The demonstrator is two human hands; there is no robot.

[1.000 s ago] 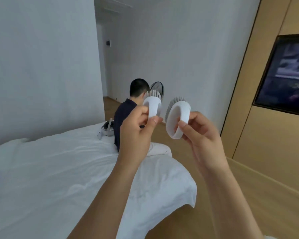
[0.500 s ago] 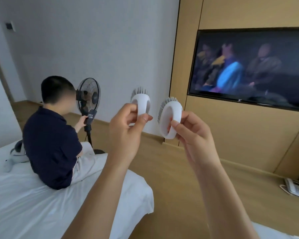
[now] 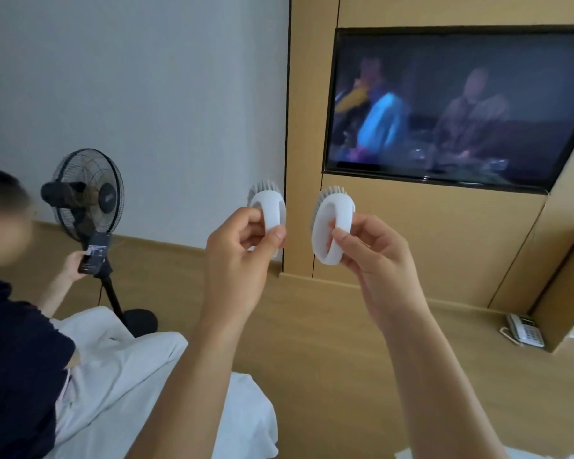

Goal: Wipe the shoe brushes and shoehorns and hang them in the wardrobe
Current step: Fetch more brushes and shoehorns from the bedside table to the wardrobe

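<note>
1. I am swinging my view to the right across the room: the television (image 3: 444, 107), only a dark sliver at the frame's right edge a second ago, is now filling the upper right, and the bed (image 3: 246, 409) that spread below my arms is shrinking to a white corner low and left of the television.

2. I am carrying both shoe brushes along through the turn, holding them raised in front of me just as before. To my judgement this is transit, with me looking for the wardrobe; no wardrobe, cloth or shoehorn is showing, so I cannot say whether wiping is done.

3. My left hand (image 3: 242, 256) is gripping the left shoe brush (image 3: 268, 208), below and left of the television. The thumb is crossing the front of its white ring handle while the curled fingers (image 3: 246, 223) are closing on it from the near side. Grey bristles are pointing up and away.

4. My right hand (image 3: 375, 256) is pinching the right shoe brush (image 3: 332, 226) under the television's lower left corner. The fingers (image 3: 343, 238) are pressing the ring's right rim, and one fingertip is hooking into its open centre.

5. The two brushes are hanging near each other, not touching, both well above the wooden floor (image 3: 328, 342).

6. Left of the television, a seated person (image 3: 20, 342) is holding a phone (image 3: 93, 258) beside a standing fan (image 3: 87, 197).
</note>
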